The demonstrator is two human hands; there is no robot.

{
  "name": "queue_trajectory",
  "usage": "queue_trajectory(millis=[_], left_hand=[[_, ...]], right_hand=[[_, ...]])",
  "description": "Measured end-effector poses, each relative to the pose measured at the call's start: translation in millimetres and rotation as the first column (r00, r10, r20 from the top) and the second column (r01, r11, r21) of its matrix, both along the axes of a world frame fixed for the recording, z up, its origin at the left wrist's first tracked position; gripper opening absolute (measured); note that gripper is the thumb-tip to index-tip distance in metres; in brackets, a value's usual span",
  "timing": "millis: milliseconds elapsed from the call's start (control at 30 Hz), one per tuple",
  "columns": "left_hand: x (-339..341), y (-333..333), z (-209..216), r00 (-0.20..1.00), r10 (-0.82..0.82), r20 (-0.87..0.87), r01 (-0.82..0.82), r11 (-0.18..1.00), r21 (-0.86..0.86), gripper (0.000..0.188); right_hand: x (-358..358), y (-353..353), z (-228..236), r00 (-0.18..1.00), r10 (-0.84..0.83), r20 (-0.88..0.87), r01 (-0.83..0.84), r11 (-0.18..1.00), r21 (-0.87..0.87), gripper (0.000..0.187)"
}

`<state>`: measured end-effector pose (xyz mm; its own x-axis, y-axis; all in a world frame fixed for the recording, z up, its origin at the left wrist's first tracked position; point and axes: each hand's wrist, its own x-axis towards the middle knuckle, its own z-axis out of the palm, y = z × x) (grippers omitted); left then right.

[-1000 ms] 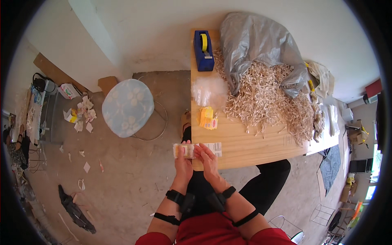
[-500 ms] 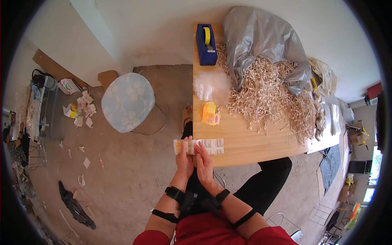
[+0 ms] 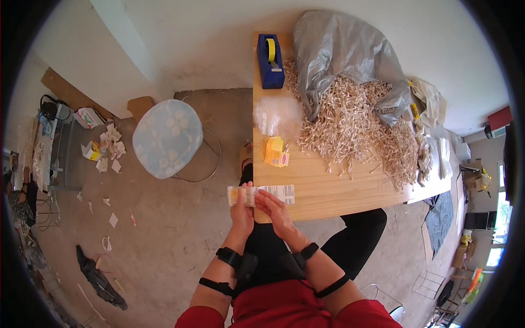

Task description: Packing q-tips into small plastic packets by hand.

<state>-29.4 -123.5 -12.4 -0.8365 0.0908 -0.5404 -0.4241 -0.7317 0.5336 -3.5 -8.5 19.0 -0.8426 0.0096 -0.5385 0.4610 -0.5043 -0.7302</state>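
Note:
A small clear plastic packet of cotton swabs (image 3: 234, 195) is in my left hand (image 3: 241, 216), its fingers wrapped round it just off the table's left edge. My right hand (image 3: 276, 212) lies with stretched fingers against the packet's right end. Beyond those fingers a flat, white printed packet (image 3: 285, 194) rests on the table's near left corner; whether it joins the held packet is hidden. Farther back are yellow-and-white printed cards (image 3: 275, 152) and a stack of clear plastic bags (image 3: 278, 116).
A large heap of loose cotton swabs (image 3: 350, 123) spills from a grey plastic sack (image 3: 344, 52) on the wooden table (image 3: 328, 191). A blue tape dispenser (image 3: 270, 68) stands at the far left corner. Left of the table is a stool with a pale blue cover (image 3: 168, 139); scraps litter the floor.
My right hand has changed from a pinch at the packet's end to stretched fingers lying against it. The left hand keeps its hold. The whole view has shifted slightly.

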Motion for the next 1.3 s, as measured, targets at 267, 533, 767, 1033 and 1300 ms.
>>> queue_trajectory(millis=[267,533,767,1033,1300], left_hand=[[-2,0,-2,0.999,0.034,0.005,-0.034,0.999,0.019,0.054],[-1,4,-3,0.997,0.064,0.037,-0.064,0.998,0.011,0.053],[0,5,-1,0.999,0.042,0.007,-0.042,0.999,-0.029,0.050],[-2,1,1,0.999,0.043,0.021,-0.043,0.999,0.016,0.054],[-9,1,10,0.985,0.172,0.024,-0.173,0.984,0.046,0.049]], right_hand=[[-7,34,8,0.985,0.083,0.153,-0.072,0.994,-0.077,0.042],[-6,31,6,0.981,0.143,0.131,-0.118,0.976,-0.182,0.043],[-5,23,-1,0.991,0.068,0.118,-0.045,0.980,-0.192,0.042],[-10,17,6,0.991,0.073,0.111,-0.061,0.992,-0.108,0.043],[29,75,23,0.995,-0.096,0.040,0.096,0.995,-0.003,0.041]])
